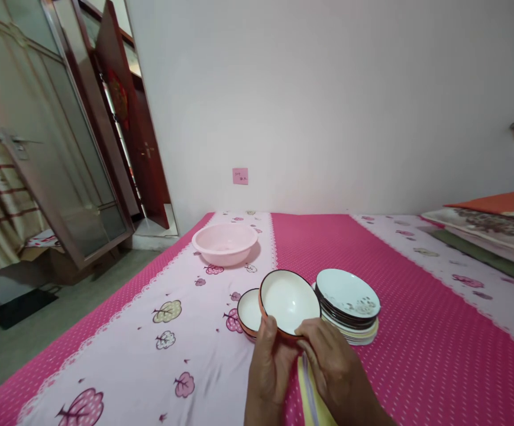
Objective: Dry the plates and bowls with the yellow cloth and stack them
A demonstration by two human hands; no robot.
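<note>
A white bowl (290,299) with a dark rim and orange-brown outside is tilted towards me in the middle of the head view. My left hand (268,358) grips its lower left side, thumb at the rim. Against the lower right of the rim, my right hand (334,361) is closed, with a yellow striped cloth (312,399) hanging below its fingers. How much of the cloth lies behind the bowl is hidden. Just left of the held bowl, another similar bowl (248,310) rests on the bedspread, partly covered from view.
To the right stands a stack of plates (349,293), the top one white with a floral print. A pink basin (225,245) sits farther back on the patterned bedspread (186,331). Folded bedding (496,228) lies at the far right, by the wall (319,106).
</note>
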